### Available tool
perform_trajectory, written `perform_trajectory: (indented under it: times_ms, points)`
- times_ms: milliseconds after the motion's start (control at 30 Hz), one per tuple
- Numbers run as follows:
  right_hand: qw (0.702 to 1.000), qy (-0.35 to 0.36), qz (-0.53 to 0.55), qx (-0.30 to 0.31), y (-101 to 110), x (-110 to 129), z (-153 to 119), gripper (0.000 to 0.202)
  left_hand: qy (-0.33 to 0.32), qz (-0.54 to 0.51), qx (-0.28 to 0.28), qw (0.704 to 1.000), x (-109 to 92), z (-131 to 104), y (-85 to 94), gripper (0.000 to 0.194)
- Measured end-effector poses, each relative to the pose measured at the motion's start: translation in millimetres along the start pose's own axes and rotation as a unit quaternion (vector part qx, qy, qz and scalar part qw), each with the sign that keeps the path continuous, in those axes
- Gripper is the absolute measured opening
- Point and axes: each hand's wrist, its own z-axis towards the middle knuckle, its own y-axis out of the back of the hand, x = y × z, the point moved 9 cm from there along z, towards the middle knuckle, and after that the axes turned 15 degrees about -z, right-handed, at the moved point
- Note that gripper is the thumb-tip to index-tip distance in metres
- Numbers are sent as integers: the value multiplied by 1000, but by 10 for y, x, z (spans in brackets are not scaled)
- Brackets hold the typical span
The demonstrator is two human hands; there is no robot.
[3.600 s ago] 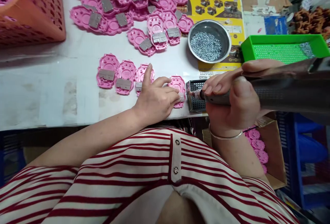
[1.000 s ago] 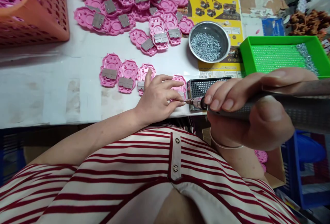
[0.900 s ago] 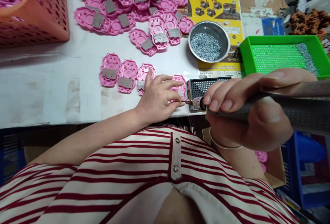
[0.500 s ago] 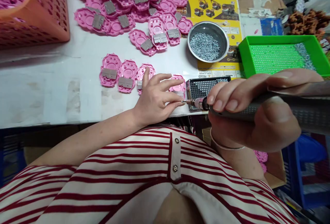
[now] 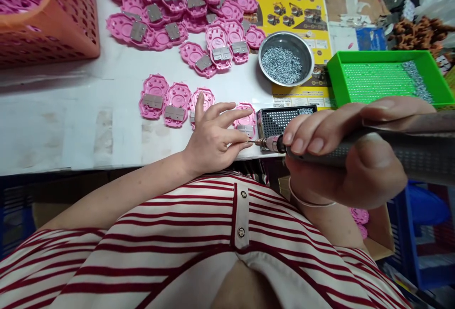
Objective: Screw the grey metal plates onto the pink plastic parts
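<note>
My right hand (image 5: 341, 152) is wrapped round a dark electric screwdriver (image 5: 419, 150), its bit pointing left. The thumb and forefinger of my left hand (image 5: 213, 138) pinch together at the bit's tip; what they hold is too small to make out, and the other fingers are spread. Beside those fingers lies a pink piece (image 5: 244, 115) with a metal plate. Another pink piece (image 5: 202, 98) is partly covered by my left hand, and two more (image 5: 177, 100) lie to its left. The black tray (image 5: 280, 122) of screws is just behind the bit.
A metal bowl of screws (image 5: 263, 60) and a green tray (image 5: 387, 56) stand behind my right hand. Many pink pieces (image 5: 167, 39) are heaped at the back. An orange basket (image 5: 74, 20) is at the far left. The table's front edge (image 5: 106, 169) runs below my left forearm.
The view has shifted slightly. My right hand and the screwdriver have moved a little to the left; my left hand keeps its pinch.
</note>
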Motion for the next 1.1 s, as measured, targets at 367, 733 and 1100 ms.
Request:
perform_trajectory:
  times_ms: [367, 733, 1100]
  points:
    - [999, -11, 7, -39, 50, -364, -43, 40, -3, 53, 14, 998, 77, 18, -56, 16]
    - [997, -17, 4, -69, 59, -611, -71, 35, 3, 75, 33, 997, 143, 16, -125, 17]
    - [993, 45, 71, -83, 39, -530, -17, 22, -4, 71, 35, 997, 128, 30, -133, 17]
